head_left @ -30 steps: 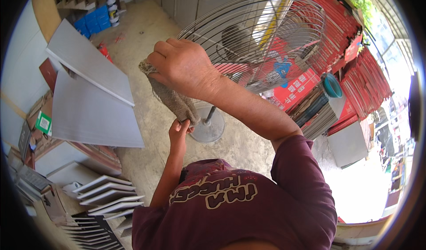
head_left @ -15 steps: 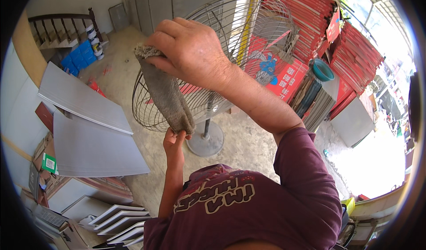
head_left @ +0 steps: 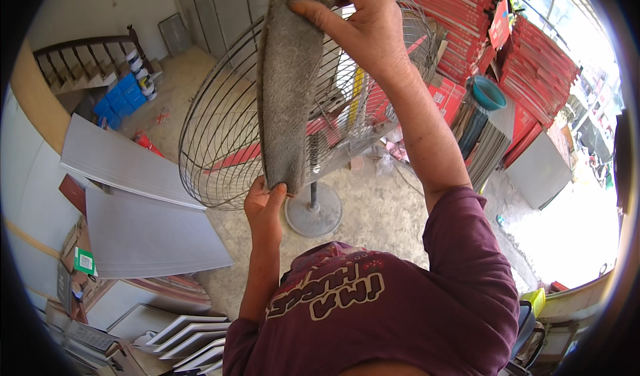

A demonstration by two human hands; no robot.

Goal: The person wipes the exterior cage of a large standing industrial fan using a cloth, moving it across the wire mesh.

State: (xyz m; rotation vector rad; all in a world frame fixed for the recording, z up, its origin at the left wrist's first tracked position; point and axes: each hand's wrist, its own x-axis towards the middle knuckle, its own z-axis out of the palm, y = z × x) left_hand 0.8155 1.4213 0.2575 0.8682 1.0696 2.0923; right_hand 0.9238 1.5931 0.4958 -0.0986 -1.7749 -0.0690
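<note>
A folded grey-brown cloth hangs lengthwise between my two hands in front of a large pedestal fan. My right hand pinches its upper end, thumb on the near face. At the lower end my left hand grips the cloth between thumb and fingers. Behind it spreads the round wire fan cage, with red blades showing through the wires. The fan's round grey base stands on the concrete floor. Part of the cage and blades is hidden by the cloth and my right hand.
Grey panels lean at the left, with white-edged boards below them. Blue packs sit near a staircase. Stacked red boards and a teal basin occupy the right side.
My right hand has risen and moved to the right. The cloth, narrow and bunched before, is now drawn out longer and flatter. My left hand still holds its lower end.
</note>
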